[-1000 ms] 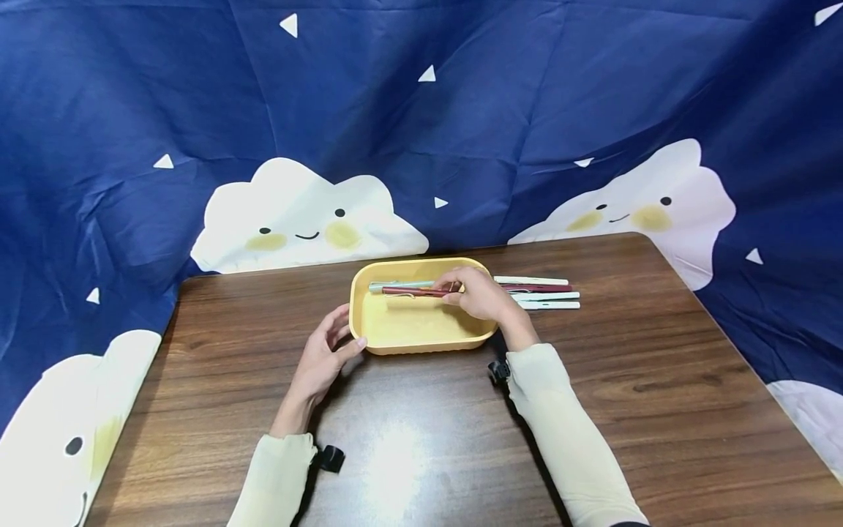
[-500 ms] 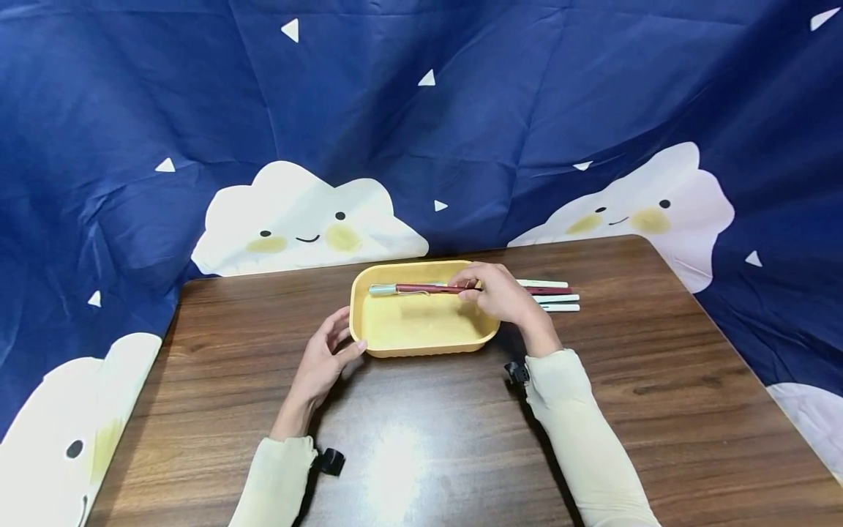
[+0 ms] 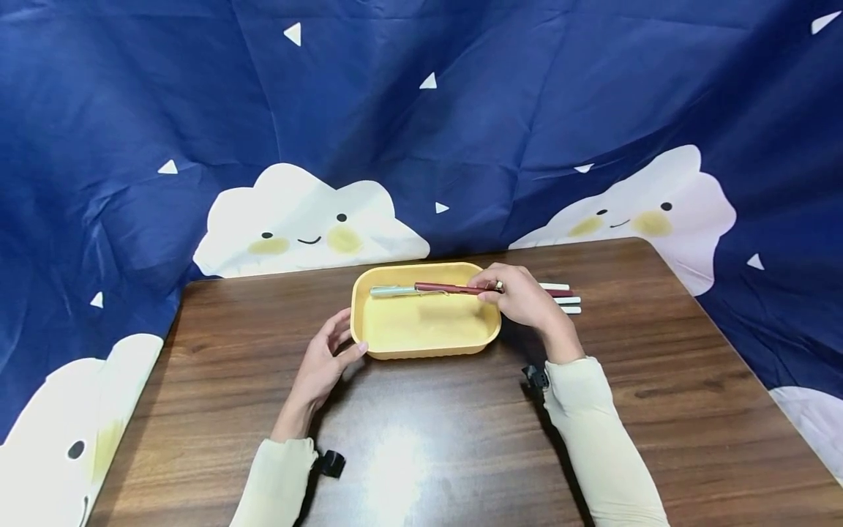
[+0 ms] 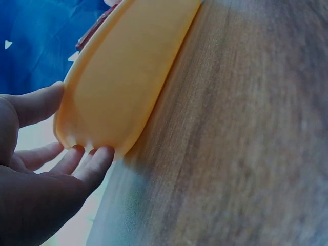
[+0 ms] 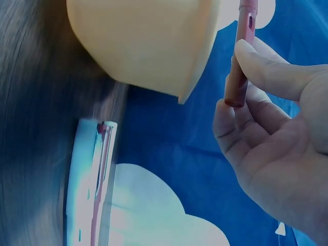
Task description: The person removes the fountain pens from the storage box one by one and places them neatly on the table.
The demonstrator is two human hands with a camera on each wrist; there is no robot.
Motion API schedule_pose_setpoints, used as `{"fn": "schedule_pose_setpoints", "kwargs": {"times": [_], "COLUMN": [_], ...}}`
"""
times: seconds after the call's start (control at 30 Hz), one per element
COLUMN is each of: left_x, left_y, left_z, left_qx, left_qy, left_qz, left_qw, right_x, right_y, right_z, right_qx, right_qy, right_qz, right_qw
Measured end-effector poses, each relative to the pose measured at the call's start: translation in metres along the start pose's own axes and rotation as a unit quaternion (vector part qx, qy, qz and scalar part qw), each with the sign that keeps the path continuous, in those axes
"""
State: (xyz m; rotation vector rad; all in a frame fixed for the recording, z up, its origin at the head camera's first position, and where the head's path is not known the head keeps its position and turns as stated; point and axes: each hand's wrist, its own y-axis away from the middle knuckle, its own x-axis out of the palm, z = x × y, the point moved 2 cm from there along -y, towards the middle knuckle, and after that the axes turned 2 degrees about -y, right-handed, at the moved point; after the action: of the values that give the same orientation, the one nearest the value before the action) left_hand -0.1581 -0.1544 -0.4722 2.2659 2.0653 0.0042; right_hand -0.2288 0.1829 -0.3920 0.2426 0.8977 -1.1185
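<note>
My left hand [image 3: 324,360] holds the left end of a yellow rectangular tray [image 3: 421,353], thumb at the near corner and fingertips against the outer wall, as the left wrist view shows. My right hand [image 3: 520,296] pinches a dark red pen [image 3: 441,288] between thumb and fingers, over the tray's right part. The pen has a wire clip at its left end; a small oval window shows in its barrel [image 5: 246,46] in the right wrist view. A light blue pen [image 3: 388,291] lies in the tray along the far side, partly hidden behind the red one.
Right of the tray, several white, pale and dark red pens [image 3: 571,300] lie side by side on the brown wooden table [image 3: 658,380], partly hidden by my right hand. A blue cloth [image 3: 474,117] printed with clouds hangs behind the table.
My right hand has moved to the right, drawing the dark red pen along, so more of the light blue pen's near end shows. The left hand and the tray stay put.
</note>
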Motion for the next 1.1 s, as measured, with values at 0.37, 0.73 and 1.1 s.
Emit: {"fn": "schedule_pose_setpoints", "kwargs": {"times": [0.37,0.73,1.1], "left_x": [0.001,-0.001,0.0], "left_y": [-0.001,0.0,0.0], "left_z": [-0.001,-0.001,-0.001], "left_qx": [0.0,0.001,0.002], "left_qy": [0.006,0.001,0.005], "left_qz": [0.001,0.001,0.002], "left_qw": [1.0,1.0,1.0], "right_x": [-0.015,-0.03,-0.046], "right_y": [0.01,0.023,0.036], "right_z": [-0.005,-0.013,-0.024], "right_qx": [0.008,-0.005,0.0], "right_qy": [0.012,0.025,0.045], "right_qz": [-0.006,-0.016,-0.033], "right_qw": [0.9999,0.9996,0.9984]}}
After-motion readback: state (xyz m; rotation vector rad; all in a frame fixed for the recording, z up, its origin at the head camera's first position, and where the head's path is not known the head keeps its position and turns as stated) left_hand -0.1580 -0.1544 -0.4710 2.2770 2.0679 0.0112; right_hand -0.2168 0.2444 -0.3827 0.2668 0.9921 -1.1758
